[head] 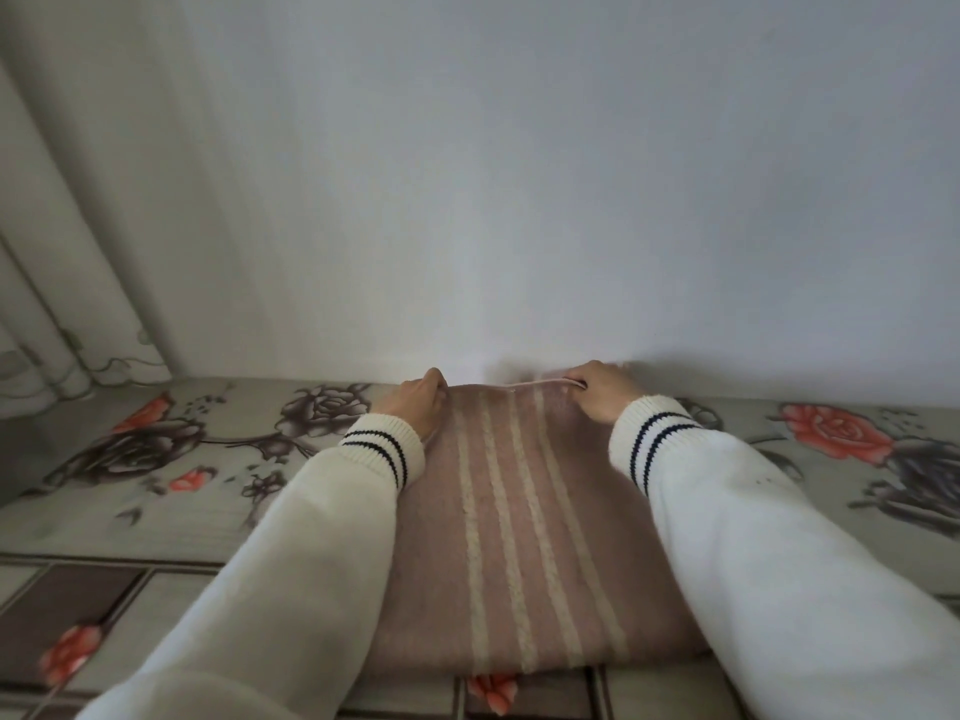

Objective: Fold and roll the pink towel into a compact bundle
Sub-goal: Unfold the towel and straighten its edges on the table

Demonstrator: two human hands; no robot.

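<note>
- Pink towel (524,532) lies flat on the floral bedcover (171,475), cream stripes running away from me.
- Left hand (418,402) pinches the far left corner; right hand (602,389) pinches the far right.
- I judge a fold is starting.
- Next: bring both corners toward me evenly, edges matched.

A plain white wall (519,174) rises behind a surface, perhaps a bed, covered in a grey sheet (171,522) printed with red and dark roses, with a pale curtain (67,252) hanging at left.
</note>
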